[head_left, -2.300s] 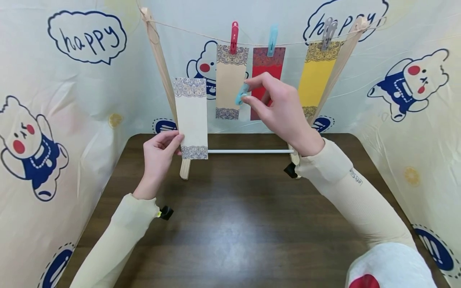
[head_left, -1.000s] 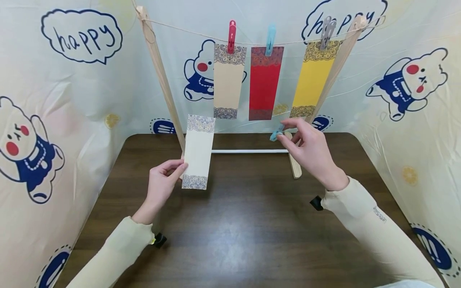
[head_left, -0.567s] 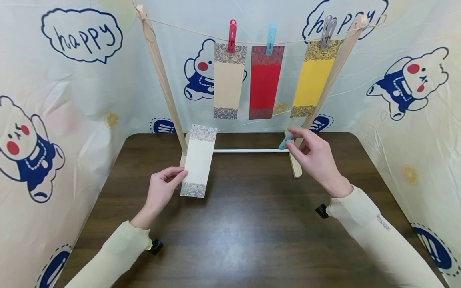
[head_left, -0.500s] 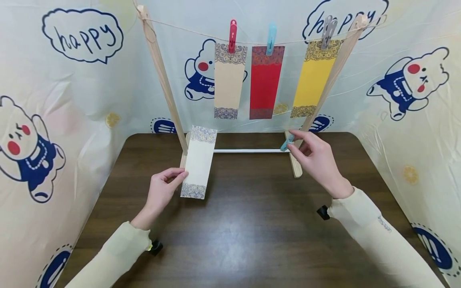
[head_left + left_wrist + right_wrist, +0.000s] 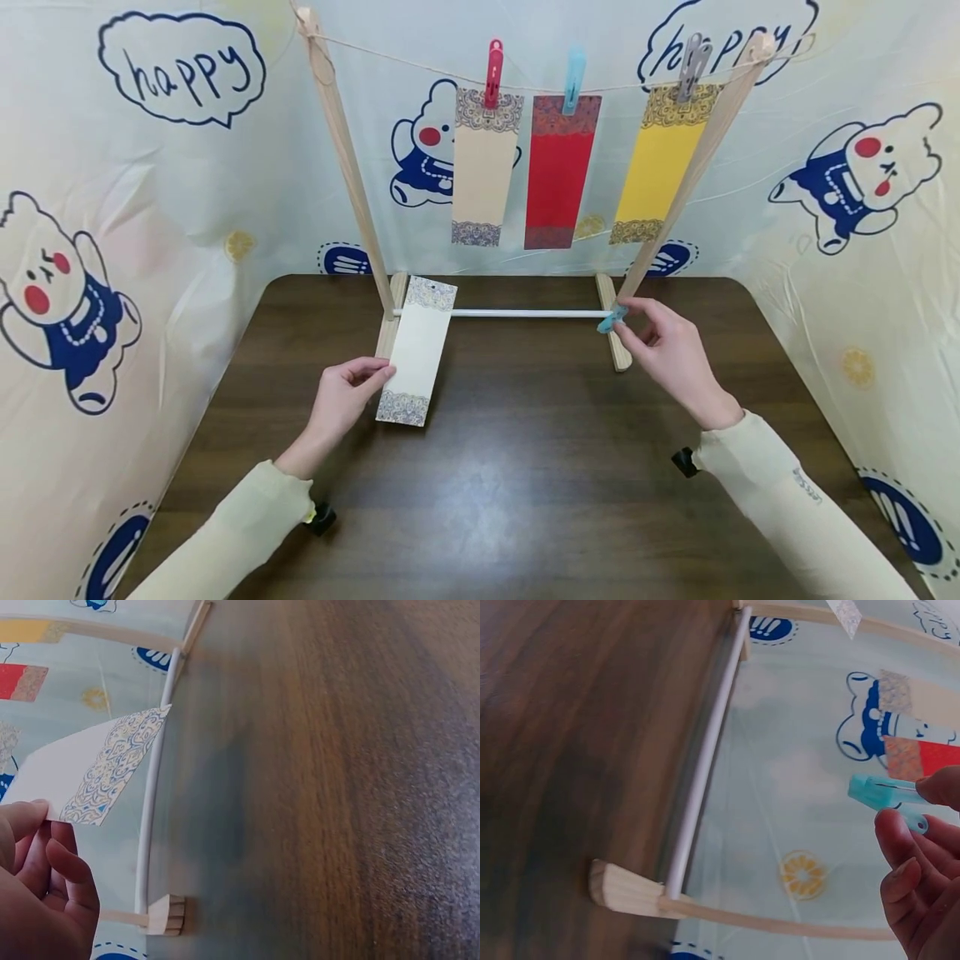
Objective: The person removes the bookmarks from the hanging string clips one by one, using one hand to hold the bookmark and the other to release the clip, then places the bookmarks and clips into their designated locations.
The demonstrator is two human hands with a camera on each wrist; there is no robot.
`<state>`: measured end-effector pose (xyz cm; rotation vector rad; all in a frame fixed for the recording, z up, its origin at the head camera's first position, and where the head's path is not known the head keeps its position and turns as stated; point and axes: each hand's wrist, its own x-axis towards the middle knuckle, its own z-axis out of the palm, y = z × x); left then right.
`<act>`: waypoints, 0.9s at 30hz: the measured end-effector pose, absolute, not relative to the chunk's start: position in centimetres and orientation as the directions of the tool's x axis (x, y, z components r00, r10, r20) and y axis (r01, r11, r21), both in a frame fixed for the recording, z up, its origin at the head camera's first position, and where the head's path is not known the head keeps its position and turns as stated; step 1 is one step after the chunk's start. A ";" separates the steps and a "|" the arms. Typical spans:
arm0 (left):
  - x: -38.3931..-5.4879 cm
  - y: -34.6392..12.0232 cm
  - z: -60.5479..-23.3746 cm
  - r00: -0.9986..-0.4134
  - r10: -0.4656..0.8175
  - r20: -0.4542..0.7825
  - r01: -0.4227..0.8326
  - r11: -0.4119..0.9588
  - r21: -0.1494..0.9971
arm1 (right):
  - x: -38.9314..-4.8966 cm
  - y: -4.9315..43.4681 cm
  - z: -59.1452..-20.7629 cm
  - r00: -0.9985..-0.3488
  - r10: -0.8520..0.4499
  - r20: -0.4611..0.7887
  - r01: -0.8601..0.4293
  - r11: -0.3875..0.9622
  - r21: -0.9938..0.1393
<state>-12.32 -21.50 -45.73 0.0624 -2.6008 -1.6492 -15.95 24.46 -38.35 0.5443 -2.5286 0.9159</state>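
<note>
My left hand [image 5: 347,408] pinches the left edge of a white paper bookmark [image 5: 416,350] with patterned bands at both ends. The bookmark tilts over the table; in the left wrist view its patterned end [image 5: 112,765] stands clear of the wood. Between thumb and fingertips, my right hand [image 5: 675,358] pinches a light-blue clothespin [image 5: 612,320], also plain in the right wrist view as a clothespin [image 5: 885,793]. From a string [image 5: 420,65] hang a beige bookmark [image 5: 483,179] on a red clothespin [image 5: 493,75], a red bookmark [image 5: 562,175] on a blue one and a yellow bookmark [image 5: 660,167] on grey.
A wooden stand with a left post [image 5: 348,167] and a right post [image 5: 693,158] carries the string. A white rod [image 5: 525,314] joins its feet low over the dark wooden table [image 5: 487,483]. A printed cloth [image 5: 180,183] surrounds the table.
Both hands have come down from near the hanging bookmarks, each keeping its hold. The white bookmark has dropped and tilted back; the right hand with the clothespin has moved right and down.
</note>
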 end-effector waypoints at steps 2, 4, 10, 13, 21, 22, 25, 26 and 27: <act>-12.4 -21.6 -45.9 -0.998 -0.065 0.022 -0.009 0.451 0.892 | -15.8 24.7 -38.7 -0.858 -0.217 0.466 -0.462 0.722 -0.514; -12.4 -21.7 -46.1 -0.998 -0.067 0.020 -0.014 0.472 0.881 | -15.7 24.9 -39.1 -0.867 -0.212 0.450 -0.446 0.732 -0.515; -12.5 -21.9 -46.5 -0.997 -0.081 0.020 -0.025 0.526 0.850 | -15.4 25.5 -40.0 -0.885 -0.210 0.416 -0.418 0.752 -0.510; -12.5 -21.9 -46.7 -0.997 -0.072 0.012 -0.029 0.547 0.837 | -15.3 25.8 -40.4 -0.901 -0.203 0.383 -0.390 0.765 -0.513; -12.3 -21.9 -46.7 -0.999 -0.051 -0.002 -0.031 0.575 0.818 | -15.1 26.4 -41.2 -0.935 -0.189 0.299 -0.322 0.807 -0.495; -12.3 -21.9 -46.7 -0.999 -0.048 -0.002 -0.030 0.575 0.817 | -15.1 26.4 -41.3 -0.936 -0.190 0.295 -0.319 0.811 -0.491; -12.3 -21.9 -46.8 -0.999 -0.044 -0.013 -0.036 0.573 0.819 | -15.2 26.5 -41.4 -0.938 -0.197 0.285 -0.319 0.815 -0.484; -12.3 -21.9 -46.8 -0.999 -0.043 -0.016 -0.038 0.574 0.818 | -15.2 26.6 -41.5 -0.938 -0.201 0.281 -0.320 0.813 -0.486; -12.3 -22.0 -46.9 -0.999 -0.043 -0.020 -0.041 0.575 0.817 | -15.2 26.6 -41.6 -0.939 -0.205 0.277 -0.321 0.812 -0.487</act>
